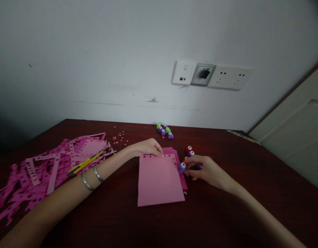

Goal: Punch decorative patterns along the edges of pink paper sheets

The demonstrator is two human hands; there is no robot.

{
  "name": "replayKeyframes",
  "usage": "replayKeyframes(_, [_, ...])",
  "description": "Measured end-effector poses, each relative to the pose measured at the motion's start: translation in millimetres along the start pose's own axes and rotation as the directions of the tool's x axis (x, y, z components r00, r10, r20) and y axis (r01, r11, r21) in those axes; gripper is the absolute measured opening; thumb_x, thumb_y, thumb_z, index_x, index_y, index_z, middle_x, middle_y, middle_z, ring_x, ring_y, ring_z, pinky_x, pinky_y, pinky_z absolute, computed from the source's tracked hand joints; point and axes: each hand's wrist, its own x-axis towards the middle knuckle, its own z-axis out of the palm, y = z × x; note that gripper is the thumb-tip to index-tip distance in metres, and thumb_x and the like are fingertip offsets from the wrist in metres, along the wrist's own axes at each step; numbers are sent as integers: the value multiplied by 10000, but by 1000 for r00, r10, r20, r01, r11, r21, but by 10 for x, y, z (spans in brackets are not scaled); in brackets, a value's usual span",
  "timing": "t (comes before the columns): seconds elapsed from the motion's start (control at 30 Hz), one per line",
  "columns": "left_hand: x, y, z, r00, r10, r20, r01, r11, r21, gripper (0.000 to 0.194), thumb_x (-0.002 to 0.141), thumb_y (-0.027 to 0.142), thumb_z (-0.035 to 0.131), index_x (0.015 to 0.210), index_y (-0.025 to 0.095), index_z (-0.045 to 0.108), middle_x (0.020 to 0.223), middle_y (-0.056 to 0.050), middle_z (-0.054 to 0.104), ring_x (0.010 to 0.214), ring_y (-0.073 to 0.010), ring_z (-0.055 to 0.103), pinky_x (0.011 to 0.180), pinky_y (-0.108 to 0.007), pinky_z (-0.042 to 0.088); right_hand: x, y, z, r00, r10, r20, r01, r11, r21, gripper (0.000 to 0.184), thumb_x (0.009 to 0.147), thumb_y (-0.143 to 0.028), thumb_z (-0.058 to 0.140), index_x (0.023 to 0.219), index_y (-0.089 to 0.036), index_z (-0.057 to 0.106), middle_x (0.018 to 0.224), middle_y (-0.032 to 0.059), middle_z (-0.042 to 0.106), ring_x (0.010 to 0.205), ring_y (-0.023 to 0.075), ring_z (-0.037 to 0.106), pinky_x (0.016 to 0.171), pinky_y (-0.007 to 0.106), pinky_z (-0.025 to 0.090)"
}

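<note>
A pink paper sheet (159, 181) lies on the dark wooden table (221, 213), with small holes punched along its top edge and darker pink sheets under it. My left hand (147, 148) rests on the sheet's top edge, fingers curled down and pressing the paper. My right hand (204, 169) is closed around a small purple craft punch (181, 167) at the sheet's right edge. Two bracelets sit on my left wrist.
A heap of punched pink paper strips (42, 172) covers the table's left side, with a yellow utility knife (85, 162) on it. More small punches stand in a cluster (164, 131) near the wall and beside my right hand (188, 150). Wall sockets (212, 75) are above.
</note>
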Motion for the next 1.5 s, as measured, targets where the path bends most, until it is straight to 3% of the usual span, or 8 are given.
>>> replayKeyframes(0.47, [3,-14,7,999,-42,-5,42,999,-21,237,584,312,699,722,119,693,603,-17,594,525,-88,463,510,-241,323,23,63,14,1000,20,-10,-21,999,-43,222,710,-239,640,922,-171,650,847,45,651,720,172,640,528,255,574])
replayKeyframes(1.17, [28,-71,12,999,-42,-17,41,998,-50,162,584,265,685,694,147,700,616,-26,619,549,-92,475,532,-244,341,18,55,33,1000,-10,-10,9,998,-59,217,718,-228,635,927,-169,651,846,48,643,688,144,616,513,233,552])
replayKeyframes(1.37, [61,-131,39,1000,-26,7,26,993,-116,177,583,263,688,707,138,698,650,-37,632,572,-97,503,571,-251,374,29,63,41,999,-43,-2,43,998,-54,214,726,-249,623,924,-170,647,839,42,644,700,151,616,521,247,554])
replayKeyframes(1.5, [70,-145,62,1000,-9,8,9,997,-76,216,615,295,668,746,124,688,642,-28,620,548,-90,486,541,-237,359,45,76,67,998,-55,1,55,997,-60,207,734,-255,614,918,-166,645,823,35,636,689,146,611,528,245,547])
